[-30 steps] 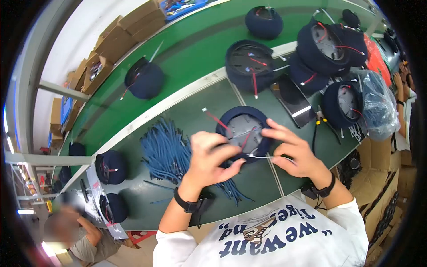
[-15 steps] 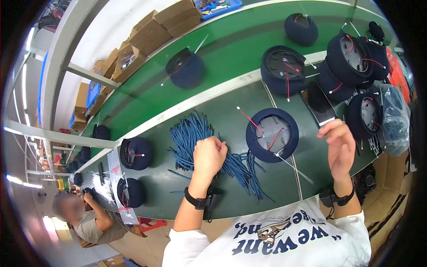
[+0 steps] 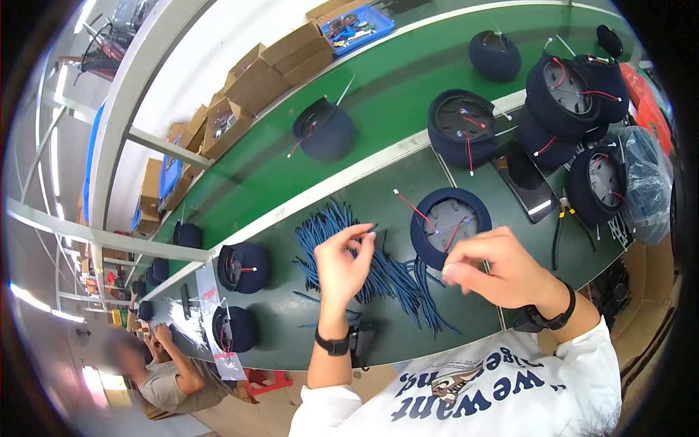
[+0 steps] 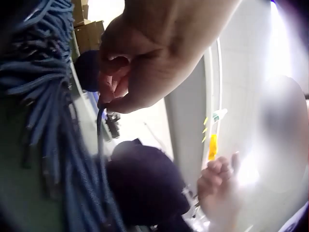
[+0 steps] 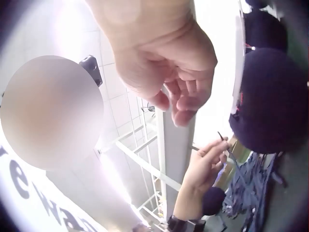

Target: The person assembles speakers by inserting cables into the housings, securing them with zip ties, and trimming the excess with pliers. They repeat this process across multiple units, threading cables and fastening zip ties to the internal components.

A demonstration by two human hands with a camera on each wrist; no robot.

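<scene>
My left hand [image 3: 344,264] is over a pile of blue cords [image 3: 324,229]. In the left wrist view, its thumb and fingertips pinch one blue cord [image 4: 100,128] near the end. A dark tip of that cord sticks out past the fingers in the right wrist view. Nearest my right hand [image 3: 502,268] is a navy fabric-covered round piece [image 3: 424,249] with a grey inside and red wires. The hand hides part of its near right rim in the head view. Loosely bent, the right fingers [image 5: 183,116] hold nothing, thumb apart.
Several similar navy round pieces [image 3: 457,149] stand at the back and left. A phone [image 3: 526,182] and yellow-handled cutters [image 3: 565,210] lie to the right. White ties [image 3: 188,324] are spread at the left, where another person [image 3: 175,379] sits. Cardboard boxes [image 3: 291,51] line the back.
The left hand, earlier a fist over the cords, has its fingers out and pinches a cord. After moving off right, the right hand is back beside the navy round piece.
</scene>
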